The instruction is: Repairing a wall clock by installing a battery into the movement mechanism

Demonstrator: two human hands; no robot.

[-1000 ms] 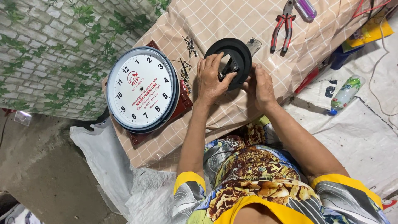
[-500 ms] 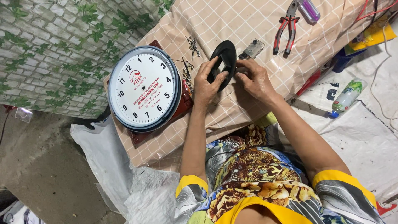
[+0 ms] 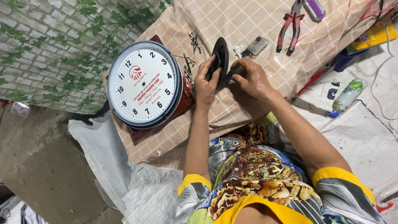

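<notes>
While tilted on edge, black disc (image 3: pixel 219 58) between both hands (image 3: pixel 230 81).

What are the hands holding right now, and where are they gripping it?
Both hands hold a round black plastic disc on edge: left hand around its left rim, right hand at its lower right side.

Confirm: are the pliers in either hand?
No. The pliers lie on the checked cloth apart from both hands; the left hand and right hand hold the black disc.
</notes>
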